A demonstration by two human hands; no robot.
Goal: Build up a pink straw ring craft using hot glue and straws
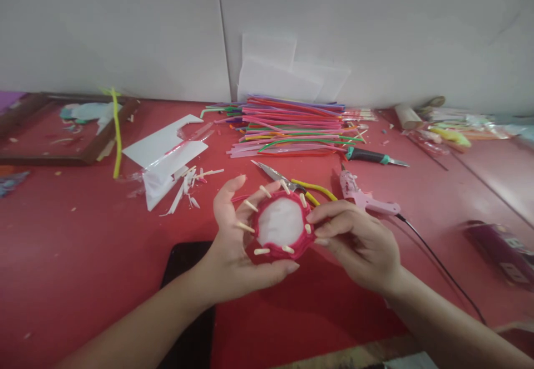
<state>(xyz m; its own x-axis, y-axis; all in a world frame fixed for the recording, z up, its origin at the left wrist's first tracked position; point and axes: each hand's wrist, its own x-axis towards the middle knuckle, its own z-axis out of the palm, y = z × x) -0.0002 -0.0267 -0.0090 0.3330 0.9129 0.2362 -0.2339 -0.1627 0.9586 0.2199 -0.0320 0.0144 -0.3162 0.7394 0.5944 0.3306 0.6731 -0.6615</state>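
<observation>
At frame centre, the left hand (pixel 233 246) cups a round white disc with pink rim and pale pegs (pixel 280 223); right hand (pixel 359 244) fingertips pinch its right edge, best kept light and steady.

A red table (pixel 83 257) fills the lower part of the view and runs back to a plain, pale grey wall (pixel 125 24). A thin vertical seam (pixel 223 35) splits the wall into two panels. Light is soft and even, with a faint sheen on the tabletop at right. A strip of worn wooden edge (pixel 354 355) shows at the bottom.
</observation>
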